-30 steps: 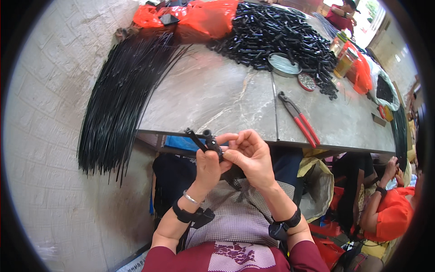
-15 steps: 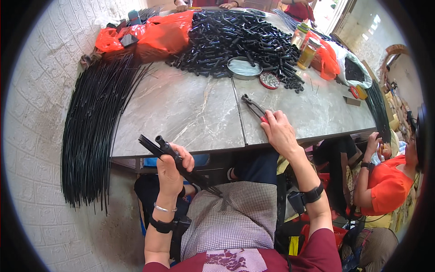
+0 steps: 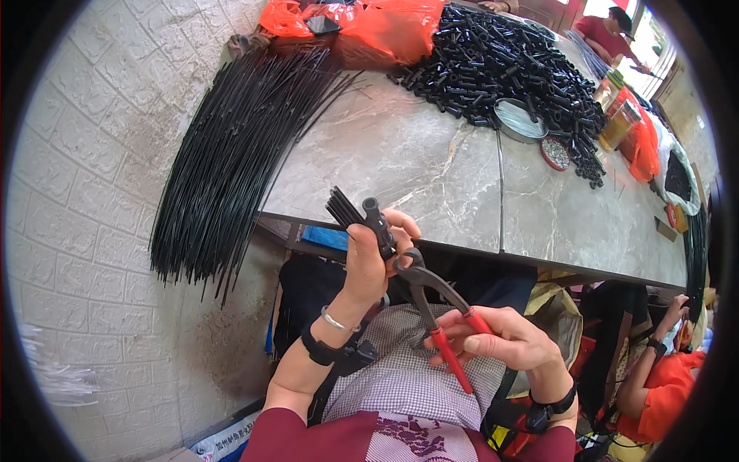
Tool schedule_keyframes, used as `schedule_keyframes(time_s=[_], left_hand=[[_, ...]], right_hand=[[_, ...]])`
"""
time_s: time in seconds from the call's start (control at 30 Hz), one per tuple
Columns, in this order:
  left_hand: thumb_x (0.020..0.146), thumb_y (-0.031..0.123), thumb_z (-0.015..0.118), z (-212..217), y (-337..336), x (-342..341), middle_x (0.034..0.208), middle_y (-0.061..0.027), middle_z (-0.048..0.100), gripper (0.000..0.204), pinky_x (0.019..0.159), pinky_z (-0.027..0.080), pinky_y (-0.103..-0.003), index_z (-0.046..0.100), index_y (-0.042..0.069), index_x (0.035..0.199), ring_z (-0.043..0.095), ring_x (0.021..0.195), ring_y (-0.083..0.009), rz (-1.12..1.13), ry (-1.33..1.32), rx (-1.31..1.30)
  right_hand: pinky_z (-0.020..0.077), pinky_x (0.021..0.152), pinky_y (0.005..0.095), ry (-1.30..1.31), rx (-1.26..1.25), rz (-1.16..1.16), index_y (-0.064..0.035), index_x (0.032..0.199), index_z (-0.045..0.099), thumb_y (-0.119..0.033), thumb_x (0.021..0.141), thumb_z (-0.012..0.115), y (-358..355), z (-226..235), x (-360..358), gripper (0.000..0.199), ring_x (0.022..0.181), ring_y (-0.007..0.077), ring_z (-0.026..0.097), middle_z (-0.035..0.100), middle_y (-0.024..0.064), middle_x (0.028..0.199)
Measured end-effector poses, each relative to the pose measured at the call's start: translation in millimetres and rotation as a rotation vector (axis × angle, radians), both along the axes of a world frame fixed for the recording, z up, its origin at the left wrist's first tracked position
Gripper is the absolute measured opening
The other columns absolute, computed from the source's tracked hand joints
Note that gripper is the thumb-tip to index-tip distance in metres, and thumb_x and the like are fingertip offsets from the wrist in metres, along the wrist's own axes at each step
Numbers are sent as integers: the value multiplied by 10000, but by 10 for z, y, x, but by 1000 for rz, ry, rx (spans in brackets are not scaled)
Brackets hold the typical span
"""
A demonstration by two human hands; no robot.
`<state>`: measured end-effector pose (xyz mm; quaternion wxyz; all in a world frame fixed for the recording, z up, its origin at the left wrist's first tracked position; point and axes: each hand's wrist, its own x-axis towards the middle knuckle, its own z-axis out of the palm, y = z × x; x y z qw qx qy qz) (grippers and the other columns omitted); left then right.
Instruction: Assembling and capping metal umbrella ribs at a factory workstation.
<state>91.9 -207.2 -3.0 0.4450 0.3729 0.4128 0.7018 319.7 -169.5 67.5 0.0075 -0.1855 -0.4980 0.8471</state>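
My left hand (image 3: pixel 368 260) is closed round a bundle of thin black rods (image 3: pixel 344 209) and a short black tube (image 3: pixel 375 219), which stick up tilted above my thumb. In my right hand (image 3: pixel 514 339) are end-cutting pincers (image 3: pixel 422 279) with red grips, their handles spread apart. The dark jaws of the pincers are right by the fingertips of my left hand, just below the tube. Whether anything lies between the jaws I cannot tell. Both hands are over my checked apron (image 3: pixel 400 343), in front of the table edge.
The grey marbled table (image 3: pixel 431 185) bears a heap of black tubes (image 3: pixel 508 69), a tin of pale thin pieces (image 3: pixel 520 122) and a small red-rimmed tin (image 3: pixel 554 154). Long black rods (image 3: pixel 231 162) hang over its left edge. A person in orange (image 3: pixel 662 393) sits at right.
My right hand has lifted the pincers off the table, opened them and brought their jaws down to my left hand. The view has turned toward the left.
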Motion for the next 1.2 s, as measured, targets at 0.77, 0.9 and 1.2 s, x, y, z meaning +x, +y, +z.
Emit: schedule_keyframes(time_s=[0.77,0.9,1.2], left_hand=[[834,776,301,-157,-88,85,681,-9,585,854,462,356,-176,620,-17,834,457,526,-25,-123,108,85],[731,861,257,-175,-63,75,504,37,451,977,447,314,-200,596,-41,889,405,462,-40,-76,140,-25],[735,860,256,-116,-93,62,530,32,498,985,404,250,-162,598,-46,915,364,446,1,-74,128,-51]], right_hand=[[457,479,231,-116,-108,132,42,1188,449,-249,1005,437,10,-88,160,344,573,104,551,551,59,779],[493,507,244,-57,-32,3,42,1266,396,-260,1004,437,-68,-60,93,402,616,134,600,610,101,872],[472,466,231,-78,26,46,40,1271,388,-264,1003,439,31,-4,199,408,581,114,582,619,109,899]])
